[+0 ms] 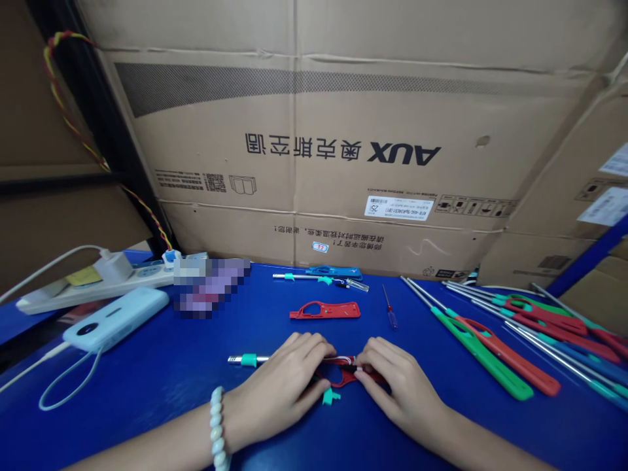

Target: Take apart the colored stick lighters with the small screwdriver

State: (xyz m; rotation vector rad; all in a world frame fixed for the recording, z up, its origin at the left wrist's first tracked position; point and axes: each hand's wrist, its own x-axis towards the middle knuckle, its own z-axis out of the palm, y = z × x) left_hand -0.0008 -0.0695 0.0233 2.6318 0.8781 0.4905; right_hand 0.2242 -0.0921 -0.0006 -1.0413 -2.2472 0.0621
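Observation:
My left hand (300,369), with a bead bracelet at its wrist, curls over a red lighter shell half (347,377) and the metal lighter tube (262,360). The tube sticks out to the left, with a teal collar (248,360) near its tip. My right hand (400,376) bends over the shell's other end, thumb and fingers pinched at a small black part (349,368) beside a white wire (346,358). My fingers hide much of the shell. A teal trigger piece (330,396) lies just below the shell, near my left thumb.
Beyond my hands lie another red shell half (333,310), a blue shell (338,271), a tube with teal parts (304,278) and a screwdriver (391,314). Several long lighters (483,353) lie right. A power bank (118,317) and power strip (147,271) are left; cardboard (314,98) stands behind.

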